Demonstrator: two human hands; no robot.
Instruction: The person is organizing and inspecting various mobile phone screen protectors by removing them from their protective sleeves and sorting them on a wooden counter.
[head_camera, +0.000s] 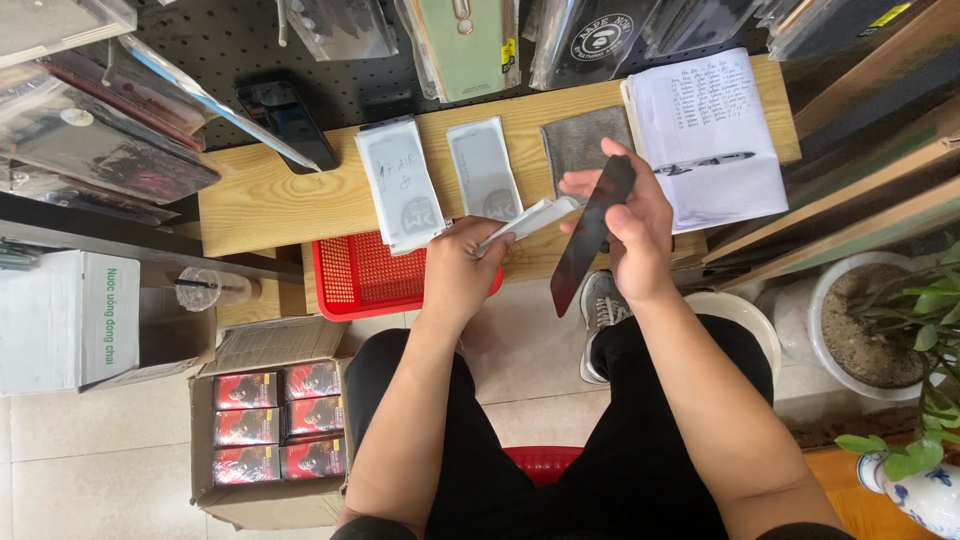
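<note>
My right hand (630, 225) holds a long dark glass screen protector (590, 235) by its edges, tilted upright above my lap. Just left of it, my left hand (458, 270) grips a white paper sleeve (528, 220), whose free end points toward the dark sheet. Both hands hover in front of a low wooden shelf (270, 200). On the shelf lie two white flat packets (400, 185) (483, 165), a grey cloth (583, 140) and an open notebook (715, 140) with a pen on it.
A red plastic basket (360, 275) sits under the shelf. A cardboard box (265, 425) of red and black packs stands on the floor at left. A black phone (288, 122) lies on the shelf. Potted plants (900, 320) stand at right.
</note>
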